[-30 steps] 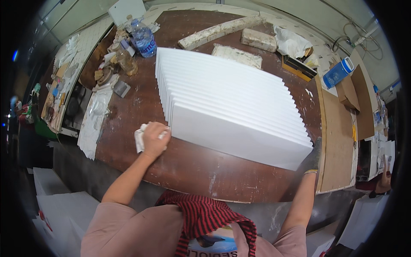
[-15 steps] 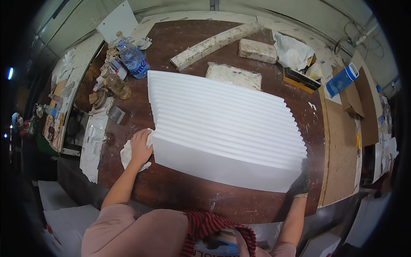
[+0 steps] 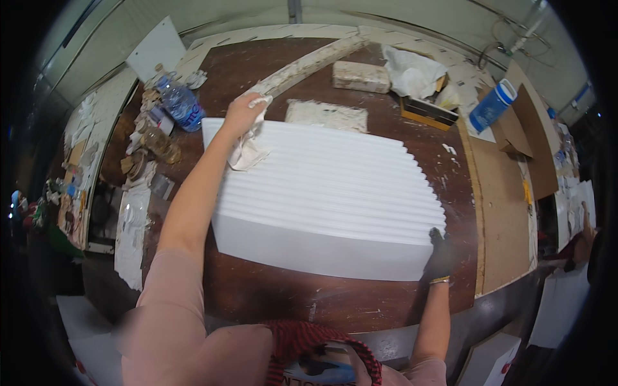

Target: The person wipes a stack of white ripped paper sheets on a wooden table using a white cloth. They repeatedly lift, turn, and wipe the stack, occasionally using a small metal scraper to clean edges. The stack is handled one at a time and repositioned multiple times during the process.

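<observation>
Many white boards sit packed close in one block on the brown table, between the fingers of the two hands, with ridges along the top. The far left corner of the block is by the fingers of the bare left hand. Those fingers are curled shut around a white cloth, which hangs down from them over the top of the boards. The right hand wears a dark glove. Its fingers are at the near right corner of the boards; I cannot tell how far they are bent or if they grip. Just past the left fingers is the end of a long pale bar. A clear bottle stands to the left of those fingers, and a flat pale block lies to their right. Brown cardboard lies to the right of the gloved fingers.
</observation>
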The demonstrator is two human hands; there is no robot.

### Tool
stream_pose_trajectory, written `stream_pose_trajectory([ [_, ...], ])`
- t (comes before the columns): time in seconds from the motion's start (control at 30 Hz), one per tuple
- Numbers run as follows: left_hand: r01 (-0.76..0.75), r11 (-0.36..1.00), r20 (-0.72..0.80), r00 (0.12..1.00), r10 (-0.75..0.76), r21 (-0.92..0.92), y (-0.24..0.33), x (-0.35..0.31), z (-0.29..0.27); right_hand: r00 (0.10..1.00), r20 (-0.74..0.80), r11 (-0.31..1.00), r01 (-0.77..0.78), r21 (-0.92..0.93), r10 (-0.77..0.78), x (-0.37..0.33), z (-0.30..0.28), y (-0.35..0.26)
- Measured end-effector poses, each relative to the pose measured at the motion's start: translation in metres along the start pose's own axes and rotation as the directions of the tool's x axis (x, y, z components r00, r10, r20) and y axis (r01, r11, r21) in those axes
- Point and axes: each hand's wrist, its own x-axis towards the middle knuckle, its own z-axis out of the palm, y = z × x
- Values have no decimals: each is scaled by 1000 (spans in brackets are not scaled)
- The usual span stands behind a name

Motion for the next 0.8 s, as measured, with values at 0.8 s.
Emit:
stream_pose_trajectory([
  [0.8,-331,693,216,944,251,641,43,-109,20,816,552,534,-395,748,-171,43,14,-45],
])
